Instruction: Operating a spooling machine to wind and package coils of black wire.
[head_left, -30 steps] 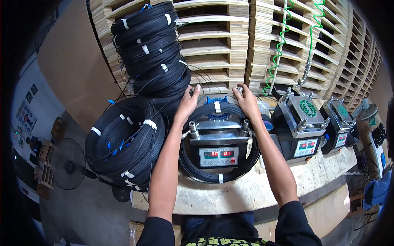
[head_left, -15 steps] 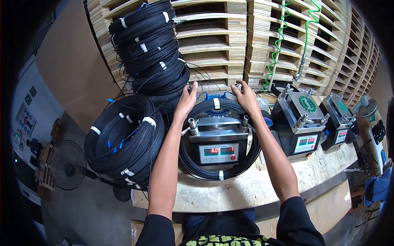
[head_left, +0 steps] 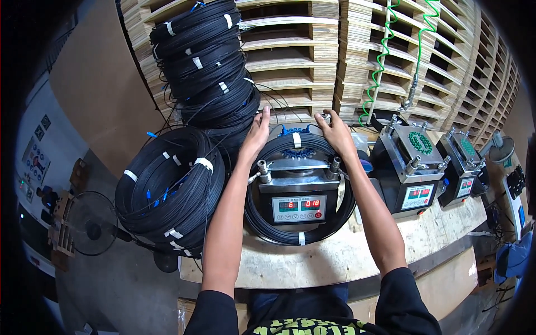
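In front of me a box-shaped bench machine with a red-lit display stands inside a ring of black cable bound with white tape. Blue connectors sit in its top fixture. At the far left corner, my left hand is closed, fingers and thumb around a corner post whose top is mostly hidden. My right hand is closed the same way around the far right corner post, a bit of metal showing between the fingers. The two near posts, left and right, are untouched.
Black cable coils lie at my left, with a tall coil stack behind. Two similar machines stand to the right on the wooden table. Stacked pallets rise behind; green coiled hoses hang there. A fan stands left.
The digits on the middle machine's display have changed, and those on the machine to its right look redder. Both hands stay at the far posts, hardly moved; the view has shifted slightly.
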Tool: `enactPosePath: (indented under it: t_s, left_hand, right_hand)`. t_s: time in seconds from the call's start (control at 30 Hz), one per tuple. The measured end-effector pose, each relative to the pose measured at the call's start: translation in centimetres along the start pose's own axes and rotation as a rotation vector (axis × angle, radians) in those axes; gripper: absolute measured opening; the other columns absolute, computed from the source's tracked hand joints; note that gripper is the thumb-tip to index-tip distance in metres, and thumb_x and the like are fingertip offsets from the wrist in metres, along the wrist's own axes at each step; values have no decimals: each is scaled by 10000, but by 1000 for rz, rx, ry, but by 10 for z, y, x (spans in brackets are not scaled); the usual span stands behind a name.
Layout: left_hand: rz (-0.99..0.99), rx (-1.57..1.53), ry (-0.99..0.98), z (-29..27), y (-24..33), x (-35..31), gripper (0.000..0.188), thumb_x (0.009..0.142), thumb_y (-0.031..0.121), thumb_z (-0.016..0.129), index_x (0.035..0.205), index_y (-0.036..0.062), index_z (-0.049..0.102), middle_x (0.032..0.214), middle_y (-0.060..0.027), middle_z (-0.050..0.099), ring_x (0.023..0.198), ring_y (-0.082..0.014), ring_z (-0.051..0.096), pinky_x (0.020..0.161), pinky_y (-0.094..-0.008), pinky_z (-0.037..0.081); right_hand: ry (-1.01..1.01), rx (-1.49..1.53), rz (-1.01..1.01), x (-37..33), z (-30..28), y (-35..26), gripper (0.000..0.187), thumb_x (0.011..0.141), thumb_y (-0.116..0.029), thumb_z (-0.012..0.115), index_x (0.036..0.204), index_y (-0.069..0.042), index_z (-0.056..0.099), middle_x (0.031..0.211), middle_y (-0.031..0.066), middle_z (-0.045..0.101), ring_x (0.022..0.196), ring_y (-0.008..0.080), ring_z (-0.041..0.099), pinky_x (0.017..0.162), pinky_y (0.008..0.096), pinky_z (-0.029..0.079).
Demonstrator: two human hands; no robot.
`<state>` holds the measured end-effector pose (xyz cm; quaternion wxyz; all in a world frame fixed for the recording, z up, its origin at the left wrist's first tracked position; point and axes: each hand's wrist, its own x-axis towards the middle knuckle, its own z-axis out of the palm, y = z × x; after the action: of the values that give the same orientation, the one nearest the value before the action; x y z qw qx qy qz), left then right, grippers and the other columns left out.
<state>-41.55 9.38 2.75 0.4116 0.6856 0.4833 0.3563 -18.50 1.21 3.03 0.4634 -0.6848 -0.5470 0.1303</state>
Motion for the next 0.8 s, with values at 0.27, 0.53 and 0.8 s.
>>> enactPosePath:
  t_s: [0.27,0.53,0.8]
  left_hand:
    - [53,15,88,0,-11,8,996,943,772,278,1538,-27,261,1541,-308,336,1460,-393,315,1192,-420,249]
    - [84,-95,18,2,3,-7,993,950,769,291,1544,-26,253,1577,-269,297,1481,-346,279,1199,-390,221]
    - [13,-123,34,-2,-12,6,949,974,740,261,1492,-48,362,1520,-292,381,1466,-346,310,1190,-383,240]
  right_hand:
    - [9,77,-61,-2,-2,-4,573,961,-455,619,1326,-18,553,789,227,647,822,362,684,792,444,503]
    - [18,46,-32,-1,2,5,614,954,-502,599,1335,-23,549,1240,335,603,1208,454,562,1026,471,438]
    - [-6,57,-44,1,1,0,693,950,-497,608,1415,-5,459,1224,355,605,1187,464,584,1011,474,454]
